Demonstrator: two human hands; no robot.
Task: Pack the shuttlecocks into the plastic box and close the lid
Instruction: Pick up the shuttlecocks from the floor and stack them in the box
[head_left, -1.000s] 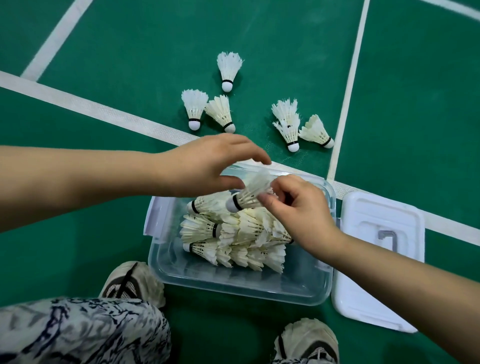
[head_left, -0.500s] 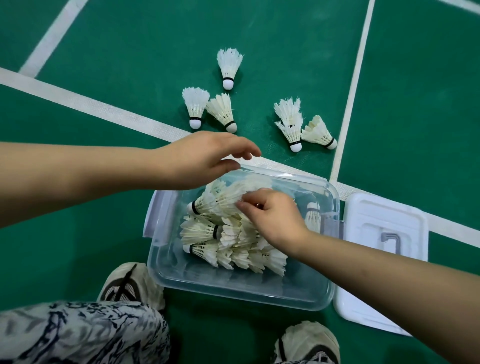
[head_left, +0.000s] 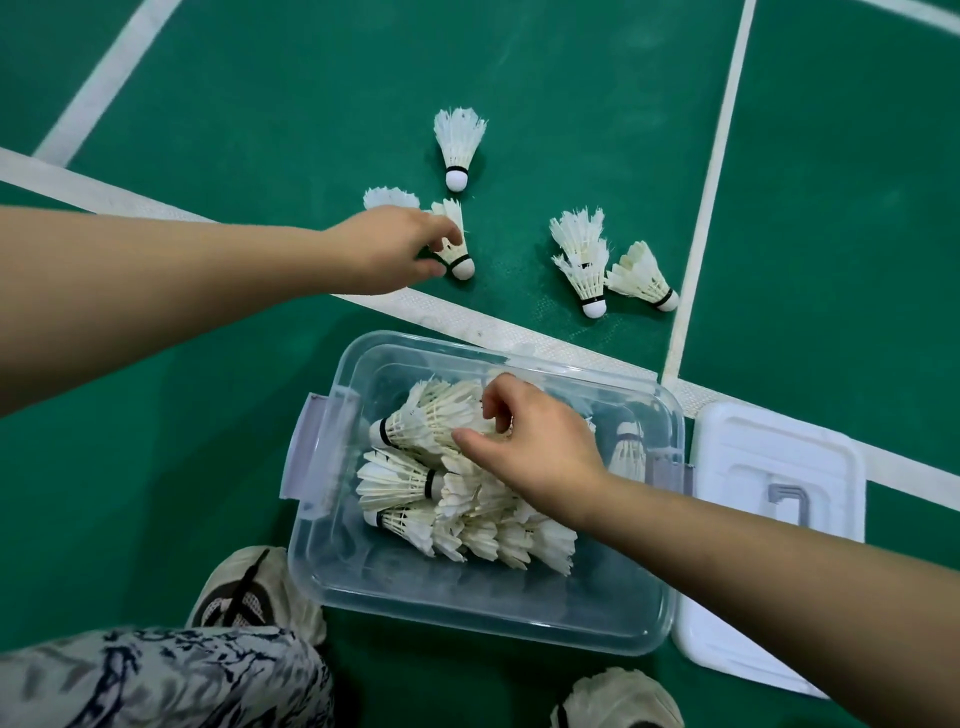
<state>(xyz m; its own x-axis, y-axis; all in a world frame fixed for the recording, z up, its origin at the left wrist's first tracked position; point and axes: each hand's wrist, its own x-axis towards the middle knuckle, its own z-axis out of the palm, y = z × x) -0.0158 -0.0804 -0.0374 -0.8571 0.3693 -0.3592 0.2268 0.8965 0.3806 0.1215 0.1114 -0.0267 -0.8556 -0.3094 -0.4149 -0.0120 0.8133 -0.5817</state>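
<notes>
The clear plastic box (head_left: 519, 618) stands open on the green court floor, with several white shuttlecocks (head_left: 467, 514) stacked on their sides inside. My right hand (head_left: 540, 447) is down in the box and pinches the feather skirt of the top shuttlecock (head_left: 415, 421), which lies on the stack. Beyond the box, my left hand (head_left: 389, 249) reaches out, its thumb and fingers curled round a loose shuttlecock (head_left: 460, 254) on the floor. Another shuttlecock (head_left: 389, 197) peeks out behind that hand. The white lid (head_left: 748, 483) lies flat to the right of the box.
More loose shuttlecocks lie on the floor: one upright-pointing shuttlecock (head_left: 460, 148) at the far middle, a stacked pair (head_left: 584, 265) and a tilted shuttlecock (head_left: 644, 275) to the right. My shoes (head_left: 249, 592) and a patterned trouser leg (head_left: 156, 675) sit just before the box.
My left hand moved from above the box out to the floor and closed round a loose shuttlecock. My right hand lowered its shuttlecock onto the stack inside the box.
</notes>
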